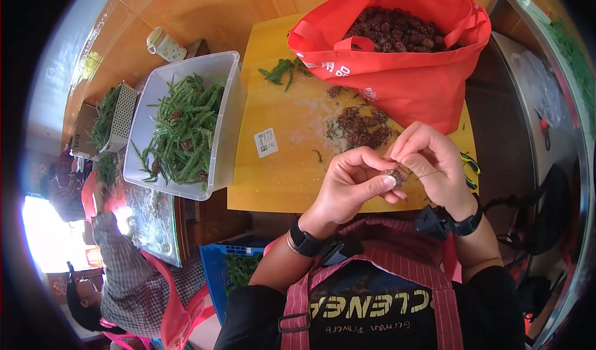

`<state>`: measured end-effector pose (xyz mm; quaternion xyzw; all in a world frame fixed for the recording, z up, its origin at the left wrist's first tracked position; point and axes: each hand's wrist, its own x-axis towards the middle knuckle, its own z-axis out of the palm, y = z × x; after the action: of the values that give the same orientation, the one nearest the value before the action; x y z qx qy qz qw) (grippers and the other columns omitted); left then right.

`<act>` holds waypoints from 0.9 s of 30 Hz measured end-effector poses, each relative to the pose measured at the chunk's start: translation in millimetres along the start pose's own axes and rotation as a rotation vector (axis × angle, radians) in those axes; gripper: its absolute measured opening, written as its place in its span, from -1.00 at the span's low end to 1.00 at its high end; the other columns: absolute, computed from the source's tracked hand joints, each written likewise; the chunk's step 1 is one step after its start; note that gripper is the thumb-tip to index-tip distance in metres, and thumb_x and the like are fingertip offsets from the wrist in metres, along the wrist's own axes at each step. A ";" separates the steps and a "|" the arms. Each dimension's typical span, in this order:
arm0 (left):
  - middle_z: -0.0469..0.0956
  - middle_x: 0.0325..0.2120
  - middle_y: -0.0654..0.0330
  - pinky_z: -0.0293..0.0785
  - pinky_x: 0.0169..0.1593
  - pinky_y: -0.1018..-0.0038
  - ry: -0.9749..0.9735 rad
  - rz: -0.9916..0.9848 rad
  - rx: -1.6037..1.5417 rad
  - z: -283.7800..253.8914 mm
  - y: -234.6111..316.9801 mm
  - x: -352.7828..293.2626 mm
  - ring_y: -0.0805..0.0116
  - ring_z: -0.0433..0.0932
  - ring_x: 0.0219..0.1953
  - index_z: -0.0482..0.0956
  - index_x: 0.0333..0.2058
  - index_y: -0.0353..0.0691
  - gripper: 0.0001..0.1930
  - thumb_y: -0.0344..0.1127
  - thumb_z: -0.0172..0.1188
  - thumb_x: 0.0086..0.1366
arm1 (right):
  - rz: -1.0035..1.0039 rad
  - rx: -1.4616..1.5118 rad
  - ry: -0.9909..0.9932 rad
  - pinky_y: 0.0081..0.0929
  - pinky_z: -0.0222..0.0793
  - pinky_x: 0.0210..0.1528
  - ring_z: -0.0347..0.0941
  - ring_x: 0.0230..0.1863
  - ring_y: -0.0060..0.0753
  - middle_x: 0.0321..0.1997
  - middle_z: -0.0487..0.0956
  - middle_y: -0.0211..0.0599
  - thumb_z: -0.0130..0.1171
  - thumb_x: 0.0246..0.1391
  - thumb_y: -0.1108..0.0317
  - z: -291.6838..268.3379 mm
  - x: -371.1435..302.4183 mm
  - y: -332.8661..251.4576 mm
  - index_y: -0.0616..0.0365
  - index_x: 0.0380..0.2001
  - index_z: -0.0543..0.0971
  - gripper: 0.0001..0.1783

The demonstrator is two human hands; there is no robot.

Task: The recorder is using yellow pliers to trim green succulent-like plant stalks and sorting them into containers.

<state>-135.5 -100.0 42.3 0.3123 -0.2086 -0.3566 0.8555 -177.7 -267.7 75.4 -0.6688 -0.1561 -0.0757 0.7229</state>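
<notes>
In front of my chest, my left hand (354, 182) grips a small brown pine cone (395, 175) between thumb and fingers. My right hand (433, 164) is pinched closed beside the cone's upper end, on what looks like a thin wire (427, 174) that sticks out past the thumb. The fingers partly hide both the cone and the wire. Just beyond my hands, a loose pile of pine cones (363, 128) lies on the yellow table (273, 176). Pliers with yellow-green and black handles (470, 163) lie right of my right hand.
A red bag (397, 77) full of pine cones (397, 30) stands at the far right. To the left, a clear plastic bin (231, 120) holds green sprigs (186, 126). A white label (266, 143) and a loose sprig (285, 72) lie on the table. Another person (133, 275) sits at left.
</notes>
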 end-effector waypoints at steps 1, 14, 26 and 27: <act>0.52 -0.32 -0.04 0.60 -0.37 0.45 0.018 0.014 0.024 -0.1 -0.8 0.1 0.18 0.59 -0.39 0.47 -0.29 -0.29 -0.86 -0.54 0.16 0.15 | 0.000 0.000 0.000 -0.53 0.35 -0.16 0.41 -0.25 -0.43 -0.33 0.40 -0.27 0.05 0.14 0.32 -0.3 -0.1 0.4 0.20 -0.41 0.38 -0.82; 0.54 -0.36 0.05 0.60 -0.28 0.45 -0.042 0.008 0.001 3.1 2.0 1.1 0.26 0.60 -0.36 0.47 -0.28 -0.35 -0.87 -0.59 0.12 0.16 | 0.036 0.159 0.034 -0.68 0.27 -0.25 0.32 -0.32 -0.66 -0.29 0.42 -0.31 -0.01 0.15 0.48 3.1 -5.2 -0.6 0.27 -0.37 0.38 -0.93; 0.55 -0.39 0.00 0.59 -0.31 0.48 -0.055 -0.020 -0.086 5.9 7.1 -1.9 0.25 0.60 -0.37 0.45 -0.30 -0.33 -0.90 -0.57 0.09 0.19 | -0.045 0.231 -0.160 -0.51 0.34 -0.04 0.41 -0.08 -0.41 -0.11 0.43 -0.17 0.25 -0.07 0.46 -6.1 -4.4 6.2 0.27 -0.25 0.47 -0.72; 0.55 -0.40 0.00 0.59 -0.31 0.48 -0.066 -0.012 -0.069 5.6 7.9 -1.9 0.26 0.60 -0.37 0.45 -0.30 -0.33 -0.90 -0.58 0.09 0.19 | -0.055 0.250 -0.183 -0.50 0.34 -0.01 0.41 -0.08 -0.42 -0.09 0.44 -0.12 0.20 -0.05 0.56 -5.9 -4.2 6.7 0.28 -0.24 0.46 -0.75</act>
<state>-136.2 -96.4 51.4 0.2718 -0.2224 -0.3789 0.8562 -178.8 -273.3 67.4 -0.5731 -0.2476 -0.0142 0.7811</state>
